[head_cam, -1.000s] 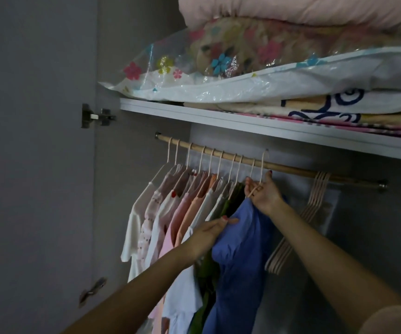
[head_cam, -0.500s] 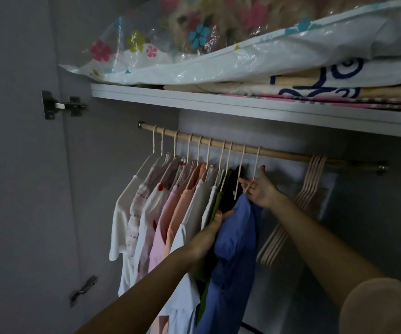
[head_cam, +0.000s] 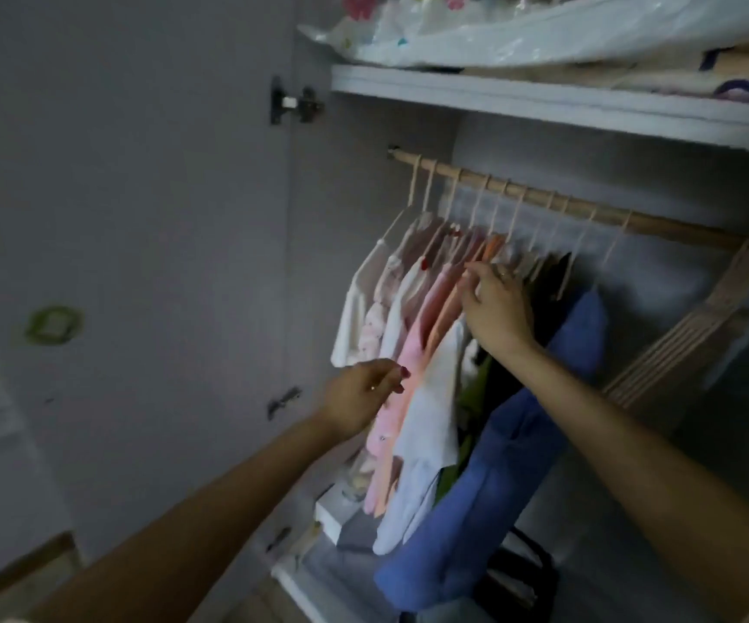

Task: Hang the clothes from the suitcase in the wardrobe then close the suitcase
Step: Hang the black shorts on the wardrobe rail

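Inside the wardrobe a wooden rail (head_cam: 543, 201) carries several hung clothes: white, pink (head_cam: 408, 361), orange and dark ones. A blue garment (head_cam: 525, 447) hangs at the right end of the row, free of both hands. My right hand (head_cam: 496, 308) reaches across it, and its spread fingers touch the shoulders of the orange and white garments just below the hanger hooks. My left hand (head_cam: 361, 395) hovers lower at the edge of the pink garment with loosely curled fingers and grips nothing that I can make out. The suitcase is out of view.
A bunch of empty hangers (head_cam: 700, 326) hangs slanted at the rail's right end. The shelf (head_cam: 543, 98) above holds bagged bedding. The open wardrobe door (head_cam: 138, 218) stands at the left. A white box (head_cam: 332, 510) and a dark bag (head_cam: 525, 573) lie on the wardrobe floor.
My right hand left the blue garment's hanger and moved left to the orange and white clothes. My left hand let go of the blue garment and dropped down to the left. The view swung left.
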